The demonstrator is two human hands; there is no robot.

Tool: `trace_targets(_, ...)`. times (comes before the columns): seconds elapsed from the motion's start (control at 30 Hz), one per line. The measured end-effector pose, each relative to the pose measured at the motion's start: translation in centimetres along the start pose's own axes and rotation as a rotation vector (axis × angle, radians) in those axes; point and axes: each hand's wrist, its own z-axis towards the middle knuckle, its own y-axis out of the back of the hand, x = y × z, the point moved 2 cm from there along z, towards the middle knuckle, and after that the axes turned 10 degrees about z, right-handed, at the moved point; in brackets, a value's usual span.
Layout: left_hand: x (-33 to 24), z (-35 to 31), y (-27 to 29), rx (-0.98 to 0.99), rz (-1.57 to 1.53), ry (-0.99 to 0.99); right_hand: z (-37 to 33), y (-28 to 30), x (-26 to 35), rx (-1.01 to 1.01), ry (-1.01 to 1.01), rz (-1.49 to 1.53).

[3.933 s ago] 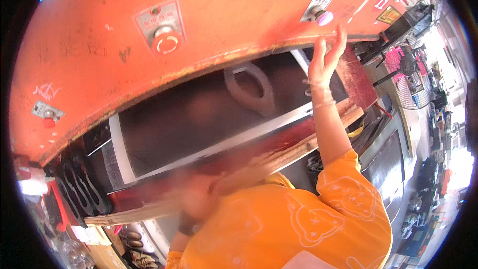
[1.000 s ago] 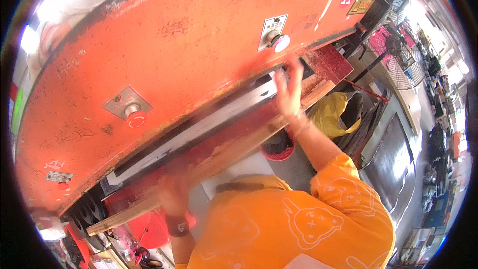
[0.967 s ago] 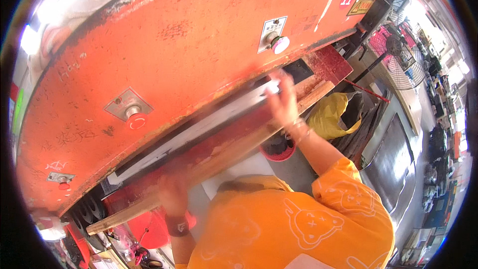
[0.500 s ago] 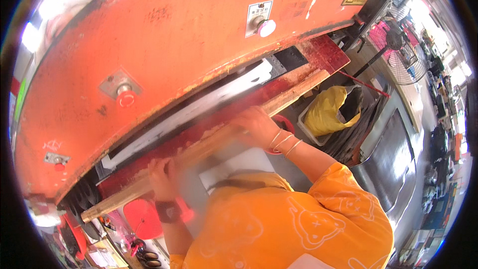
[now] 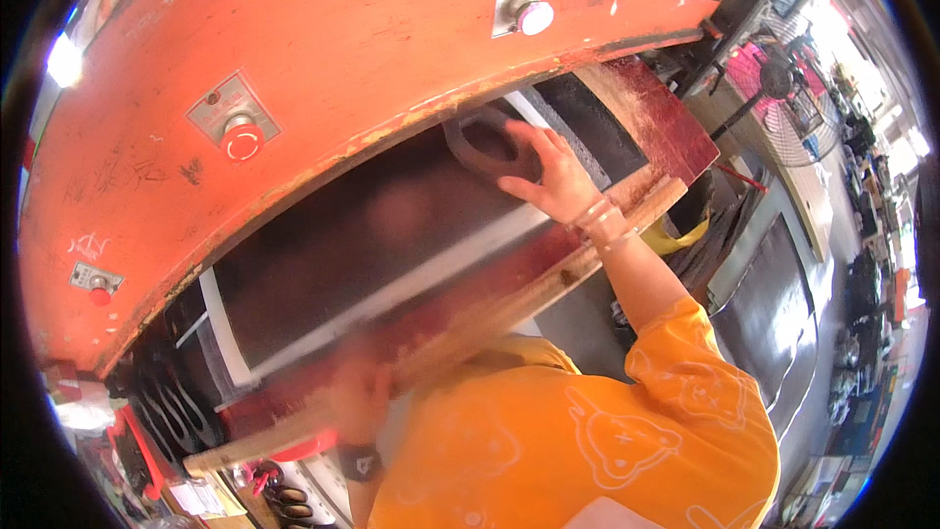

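My right hand (image 5: 558, 176) reaches over the pulled-out board, thumb and fingers spread apart. It is at the right side of a dark ring-shaped piece (image 5: 458, 142); whether it touches the ring I cannot tell. Under the ring lies a dark sheet (image 5: 323, 274) with white strips along its edges. The sheet rests on a red board (image 5: 509, 264) with a worn wooden front edge (image 5: 578, 269). My left hand (image 5: 360, 392) is at that front edge, further left, its fingers smeared by motion. Above everything hangs the orange machine body (image 5: 372, 59).
A red push button (image 5: 242, 140) and a pale one (image 5: 534, 17) stick out of the machine's front. Several dark looped pieces (image 5: 171, 402) sit at the left. A yellow bag (image 5: 681, 238), a black sheet (image 5: 774, 304) and a fan (image 5: 776, 78) are at the right.
The board has slid out toward me, baring the dark sheet and the ring. My right hand has left the wooden edge and moved up to the ring. My left hand has shifted rightward and nearer.
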Motion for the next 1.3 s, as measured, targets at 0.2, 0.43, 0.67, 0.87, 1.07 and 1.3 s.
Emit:
trace_targets(0.2,0.7,-4.4,5.0,-0.155,-0.303,-0.156,-0.9,-3.2,0.6,0.149,-0.143,-0.365)
trace_targets(0.43,3.3,-8.2,5.8,-0.240,0.306,0.375,-5.2,6.0,-3.3,0.198,-0.397,0.730)
trace_targets(0.67,2.1,-8.1,6.7,-0.438,0.187,0.390,-12.0,13.2,-14.2,0.038,-0.401,-0.177)
trace_targets(0.87,6.3,-5.5,7.9,-0.481,0.027,0.659,-10.2,10.7,-14.4,0.062,-0.280,-0.246)
trace_targets(1.07,7.8,-4.1,7.8,-0.453,0.248,0.756,-7.5,6.5,-9.1,0.202,-0.237,-0.455)
trace_targets(1.3,7.4,-4.9,7.6,-0.366,0.260,0.807,-6.5,6.1,-6.8,0.233,-0.287,-0.507)
